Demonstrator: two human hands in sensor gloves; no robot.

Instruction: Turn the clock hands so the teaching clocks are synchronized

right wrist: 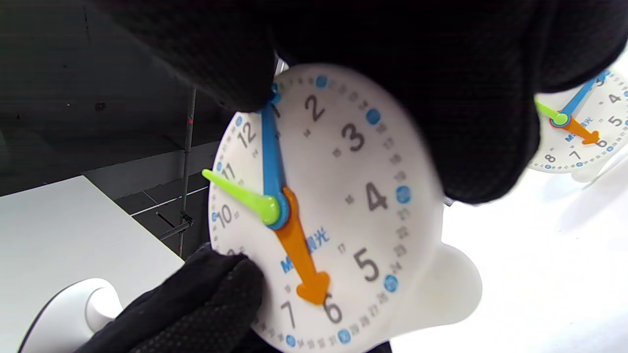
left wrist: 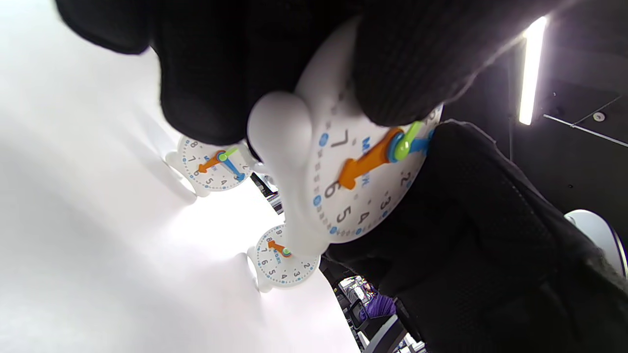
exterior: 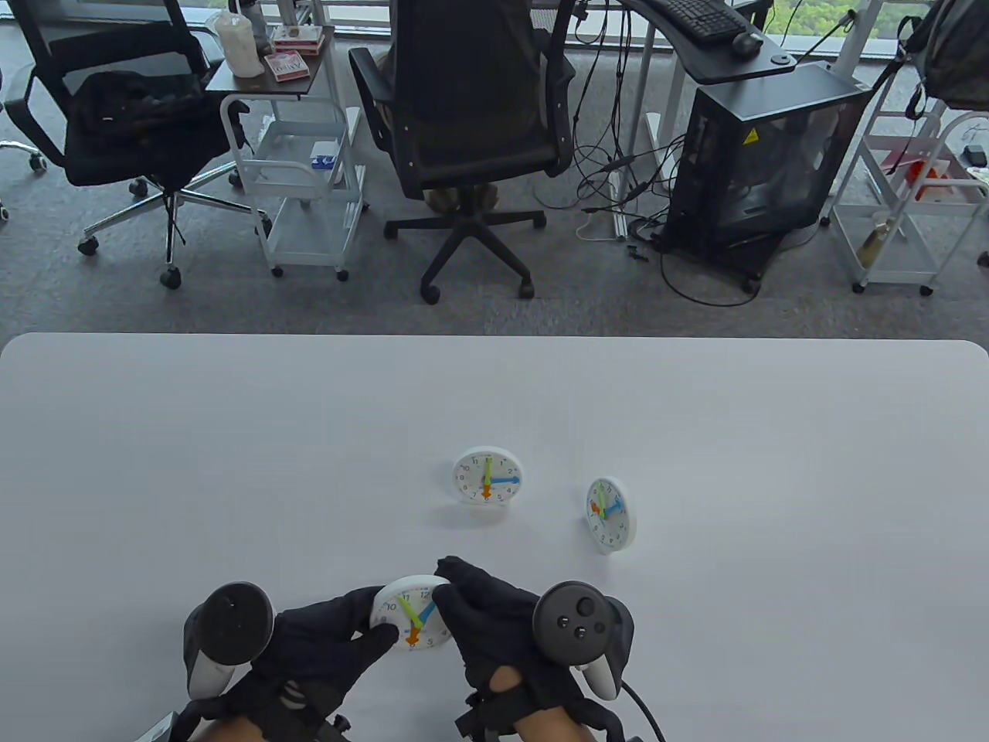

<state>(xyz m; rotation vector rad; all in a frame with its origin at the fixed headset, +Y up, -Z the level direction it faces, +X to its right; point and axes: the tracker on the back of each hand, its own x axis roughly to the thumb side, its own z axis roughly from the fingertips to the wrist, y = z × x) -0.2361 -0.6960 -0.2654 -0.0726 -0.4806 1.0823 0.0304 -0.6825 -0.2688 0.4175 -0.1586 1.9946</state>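
A white teaching clock (exterior: 409,622) is lifted off the table near its front edge. My left hand (exterior: 377,622) grips its left rim; its fingers (left wrist: 235,73) wrap the top of the clock (left wrist: 363,191) in the left wrist view. My right hand (exterior: 448,589) reaches over the right rim, and one fingertip (right wrist: 245,88) presses the tip of the blue hand (right wrist: 271,152) near the 1. On this clock (right wrist: 343,206) the green hand points between 10 and 11 and the orange hand points to 6. Two more clocks stand further back: a middle clock (exterior: 487,476) and a right clock (exterior: 610,514).
The middle clock's green hand points to 12, its blue to 3, its orange to 6. The right clock is turned partly sideways. Both also show in the left wrist view (left wrist: 213,166) (left wrist: 284,260). The white table (exterior: 232,464) carries nothing else. Chairs and carts stand beyond its far edge.
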